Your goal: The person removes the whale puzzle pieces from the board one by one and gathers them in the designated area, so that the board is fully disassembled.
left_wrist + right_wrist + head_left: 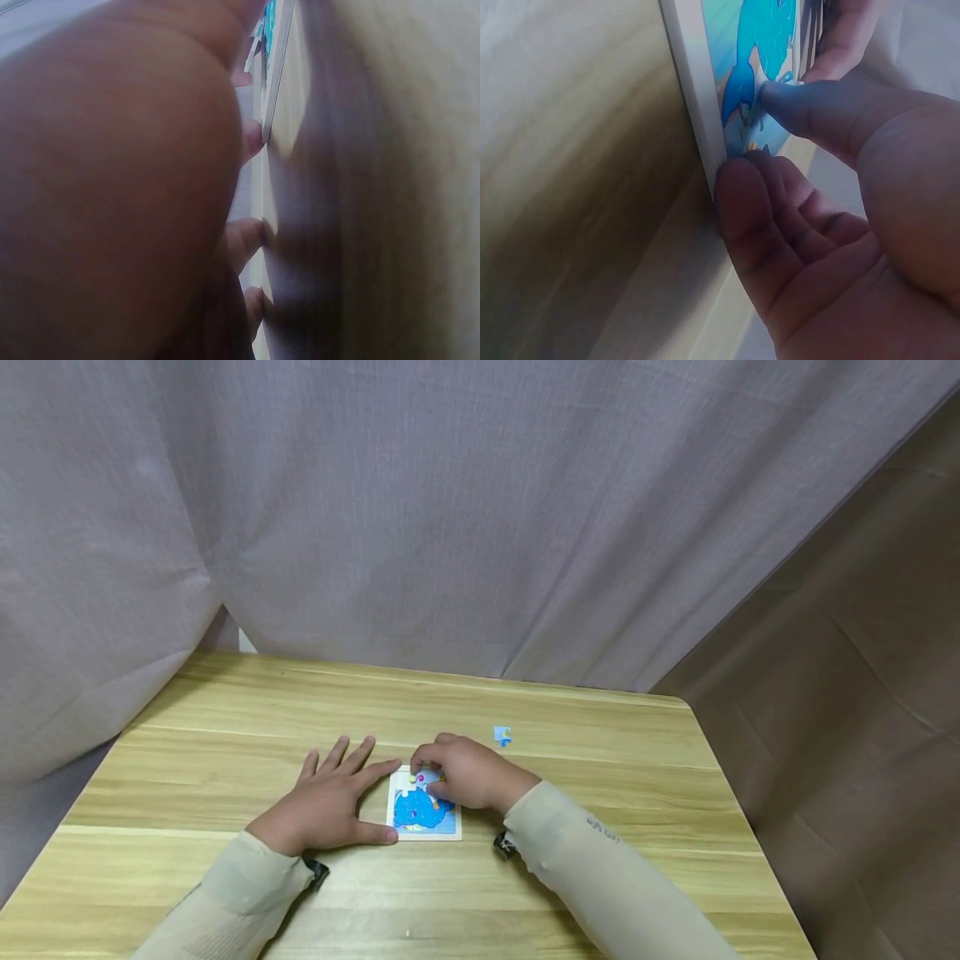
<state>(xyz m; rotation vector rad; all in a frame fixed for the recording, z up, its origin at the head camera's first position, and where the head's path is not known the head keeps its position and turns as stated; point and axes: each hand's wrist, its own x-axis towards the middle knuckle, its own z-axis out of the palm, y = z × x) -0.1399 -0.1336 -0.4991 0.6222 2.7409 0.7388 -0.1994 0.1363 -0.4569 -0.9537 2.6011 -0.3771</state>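
A small jigsaw puzzle board (pixel 425 837) with a pale frame lies on the table, its picture mostly blue. My left hand (pixel 324 806) is spread flat at its left side, with thumb and index fingertip touching the frame's left corners. Over the upper part of the board, my right hand (pixel 472 772) pinches a puzzle piece (pixel 754 124) between thumb and fingers; in the right wrist view the piece is tilted against the picture and partly hidden. In the left wrist view, the left palm (pixel 120 187) covers much of the scene.
A loose blue puzzle piece (pixel 502 734) lies on the wooden table (pixel 600 735), beyond the right hand. Grey curtain (pixel 420 527) hangs along the table's back edge, and a brownish curtain (pixel 862 693) hangs on the right.
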